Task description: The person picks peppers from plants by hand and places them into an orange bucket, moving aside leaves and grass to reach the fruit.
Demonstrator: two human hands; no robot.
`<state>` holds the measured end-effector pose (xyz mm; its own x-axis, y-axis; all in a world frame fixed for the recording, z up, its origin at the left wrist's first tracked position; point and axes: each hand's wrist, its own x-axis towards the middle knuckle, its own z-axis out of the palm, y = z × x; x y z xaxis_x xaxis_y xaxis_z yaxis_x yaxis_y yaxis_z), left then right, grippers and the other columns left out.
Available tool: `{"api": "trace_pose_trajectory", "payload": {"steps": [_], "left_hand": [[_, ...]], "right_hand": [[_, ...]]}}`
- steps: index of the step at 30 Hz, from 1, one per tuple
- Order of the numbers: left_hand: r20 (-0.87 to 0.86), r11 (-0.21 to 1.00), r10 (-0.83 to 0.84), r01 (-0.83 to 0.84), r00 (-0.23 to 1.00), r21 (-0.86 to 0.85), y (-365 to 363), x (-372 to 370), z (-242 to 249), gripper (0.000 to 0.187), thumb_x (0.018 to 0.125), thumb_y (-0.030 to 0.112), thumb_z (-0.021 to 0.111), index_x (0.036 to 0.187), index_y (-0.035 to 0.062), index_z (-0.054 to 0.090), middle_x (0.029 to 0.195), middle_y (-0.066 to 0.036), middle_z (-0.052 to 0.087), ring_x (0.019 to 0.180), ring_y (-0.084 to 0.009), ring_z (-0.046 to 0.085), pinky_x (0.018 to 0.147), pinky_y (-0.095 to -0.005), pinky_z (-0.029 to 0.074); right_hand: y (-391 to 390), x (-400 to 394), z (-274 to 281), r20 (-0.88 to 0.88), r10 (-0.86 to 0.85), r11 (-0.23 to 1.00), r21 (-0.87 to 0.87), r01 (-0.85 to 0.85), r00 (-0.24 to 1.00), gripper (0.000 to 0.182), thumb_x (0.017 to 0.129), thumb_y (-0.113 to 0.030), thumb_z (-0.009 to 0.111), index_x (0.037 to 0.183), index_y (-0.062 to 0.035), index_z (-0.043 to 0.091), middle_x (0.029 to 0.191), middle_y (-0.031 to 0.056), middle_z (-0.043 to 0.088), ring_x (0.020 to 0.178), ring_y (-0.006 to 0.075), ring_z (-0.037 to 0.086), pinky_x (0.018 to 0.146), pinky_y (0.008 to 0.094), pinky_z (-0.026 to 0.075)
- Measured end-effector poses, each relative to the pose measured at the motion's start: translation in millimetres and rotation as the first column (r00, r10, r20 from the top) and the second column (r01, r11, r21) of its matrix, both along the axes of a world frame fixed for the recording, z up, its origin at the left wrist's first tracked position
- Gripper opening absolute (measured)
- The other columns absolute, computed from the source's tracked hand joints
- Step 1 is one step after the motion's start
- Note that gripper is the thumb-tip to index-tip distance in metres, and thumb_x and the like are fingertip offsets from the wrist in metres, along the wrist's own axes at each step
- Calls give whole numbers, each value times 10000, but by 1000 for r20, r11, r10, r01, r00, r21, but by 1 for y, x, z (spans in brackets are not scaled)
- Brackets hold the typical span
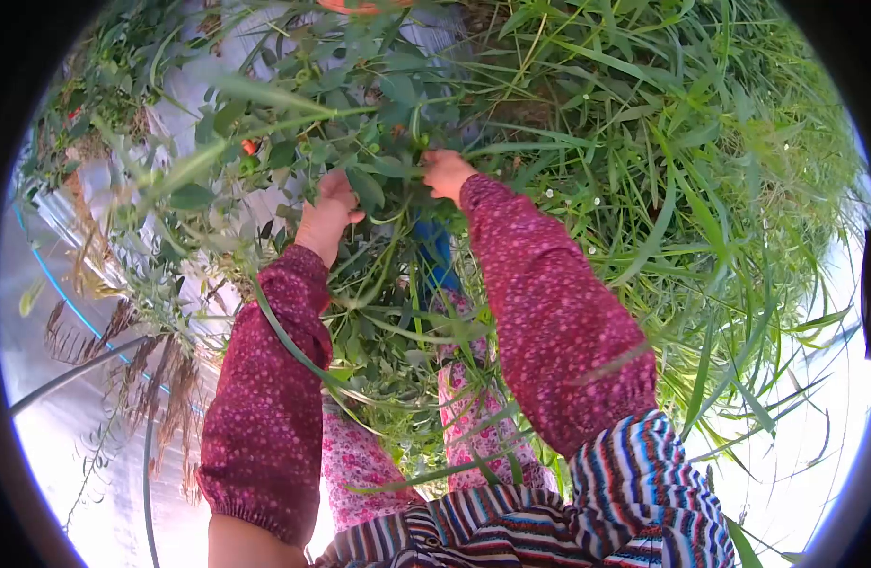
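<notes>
In the head view my left hand point(327, 218) reaches into a leafy green plant point(364, 185), its thumb apart from the fingers. Leaves hide some of its fingertips. To the right, my right hand point(445, 175) is closed among the stems at the same plant, fingers curled inward; what they hold, if anything, is hidden by foliage. A small red fruit point(250, 148) hangs among the leaves to the left of my hands. Both forearms wear dark red patterned sleeves.
Tall grass point(643, 161) crowds the right side. Pale ground sheeting point(184, 85) shows at upper left, near a thin blue line point(71, 293) and dry brown fronds point(166, 388). A blue boot point(436, 254) stands among stems below my hands. An orange rim point(364, 6) shows at the top.
</notes>
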<state>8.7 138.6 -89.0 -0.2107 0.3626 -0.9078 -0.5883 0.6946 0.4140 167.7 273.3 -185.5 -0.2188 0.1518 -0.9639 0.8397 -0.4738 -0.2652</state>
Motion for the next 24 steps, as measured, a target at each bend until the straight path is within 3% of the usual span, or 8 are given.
{"api": "trace_pose_trajectory", "payload": {"steps": [3, 10, 12, 13, 16, 19, 22, 24], "left_hand": [[43, 993, 117, -115, 992, -31, 20, 3, -9, 244, 870, 88, 440, 1101, 127, 506, 1029, 7, 570, 880, -115, 539, 735, -270, 456], [390, 835, 483, -546, 784, 63, 37, -5, -14, 241, 906, 227, 495, 1133, 145, 484, 1113, -9, 532, 999, -159, 506, 833, -419, 414], [325, 832, 513, -553, 795, 38, 32, -4, -12, 226, 909, 240, 503, 1119, 156, 505, 1108, -3, 535, 960, -165, 525, 795, -395, 435], [-52, 966, 100, -85, 994, 245, 28, -2, -11, 213, 902, 233, 506, 1092, 138, 530, 1092, -24, 548, 932, -185, 538, 774, -382, 447], [6, 955, 296, -296, 955, 20, 26, -3, 25, 244, 854, 209, 533, 1034, 52, 586, 1018, -115, 607, 871, -260, 583, 750, -351, 478], [-435, 959, -283, 242, 855, -147, -9, -5, 31, 351, 795, 201, 559, 1086, 7, 580, 982, -192, 637, 903, -272, 611, 814, -341, 464], [-567, 913, -408, 304, 716, -273, -55, -16, 33, 347, 776, 147, 574, 1103, 29, 581, 962, -165, 644, 899, -240, 611, 782, -337, 473], [-437, 969, -91, -21, 895, -245, -60, -21, 42, 476, 763, 61, 570, 1233, 65, 497, 1062, -145, 606, 929, -226, 588, 753, -333, 486]], "right_hand": [[-4, -17, 11, 93, -221, 975, 28, 219, 971, 386, 842, -138, 578, 1197, -42, 462, 1084, 115, 565, 980, 183, 523, 832, 354, 417], [6, -34, 45, -117, -641, 763, 14, 646, 759, 492, 781, -188, 681, 1161, -4, 428, 1116, 103, 544, 973, 182, 517, 795, 346, 428], [8, -39, 53, -127, -581, 795, 123, 594, 804, 511, 773, -210, 693, 1152, 10, 432, 1070, 95, 554, 908, 177, 531, 747, 330, 434], [7, -38, 54, -218, -581, 787, 98, 610, 784, 513, 758, -233, 699, 1145, 21, 476, 987, 64, 571, 840, 150, 519, 720, 308, 420], [5, -18, 67, -248, -378, 888, 176, 426, 892, 351, 768, -269, 636, 1002, -11, 595, 872, 21, 583, 744, 119, 485, 662, 288, 403], [6, 5, 88, -313, -121, 979, 118, 165, 942, 351, 784, -252, 561, 1048, -24, 598, 875, 31, 596, 762, 129, 529, 703, 283, 418], [-3, 31, 89, -260, 130, 991, 72, -115, 957, 326, 750, -257, 584, 1017, -71, 608, 903, 82, 623, 814, 205, 567, 791, 353, 436], [-1, 29, 116, -256, 287, 958, 90, -273, 923, 296, 750, -255, 579, 993, -88, 603, 884, 84, 620, 803, 201, 567, 775, 350, 439]]}}
